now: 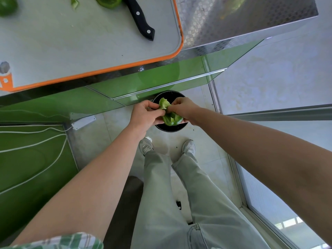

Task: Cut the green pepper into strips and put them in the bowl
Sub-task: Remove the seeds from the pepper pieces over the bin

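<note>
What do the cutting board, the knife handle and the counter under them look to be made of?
Cutting board: probably plastic, matte pale grey face with an orange rim.
Knife handle: smooth black with two metal rivets; plastic or dark wood, cannot tell.
Counter: likely stainless steel, shiny, with an embossed check pattern.

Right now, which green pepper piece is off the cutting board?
The pepper piece gripped by the left hand and right hand above the black floor container; the other three pieces lie on the orange-rimmed cutting board.

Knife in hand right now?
No, the knife lies on the cutting board; left hand and right hand both grip a pepper piece.
</note>
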